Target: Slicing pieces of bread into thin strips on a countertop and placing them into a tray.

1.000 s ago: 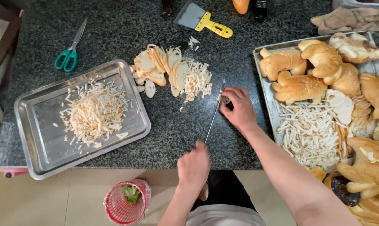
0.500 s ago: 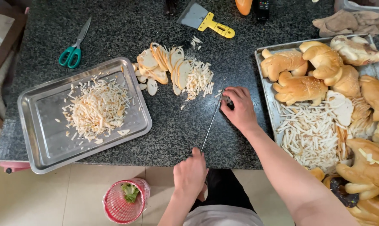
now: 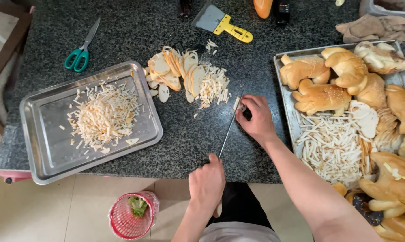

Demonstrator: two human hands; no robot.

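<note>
Dark speckled stone counter (image 3: 135,27) fills the view. To my right lies a large metal tray (image 3: 286,114) holding whole bread loaves (image 3: 321,96) along its top and right side, with a heap of pale bread strips (image 3: 332,148) in the middle. To my left sits a second, smaller steel tray (image 3: 41,157), carrying a loose pile of cut bread sticks (image 3: 105,115).

Between the trays, on the bare counter, a fanned row of bread slices (image 3: 175,71) leans together, with a small scatter of cut strips (image 3: 213,85) just to its right.

My right hand (image 3: 256,118) rests on the counter beside the right tray, fingers curled down onto a small bread piece (image 3: 237,104) at the knife tip. My left hand (image 3: 207,183) is closed around the handle of a long thin knife (image 3: 227,134), near the counter's front edge; the blade runs diagonally up to the right hand. Hands well apart, joined only by the blade.

Far edge: green-handled scissors (image 3: 79,56) at left, a yellow-handled scraper (image 3: 220,22) at centre, a crumpled cloth (image 3: 372,28) at right. On the floor below the counter, a red mesh basket (image 3: 130,217).
</note>
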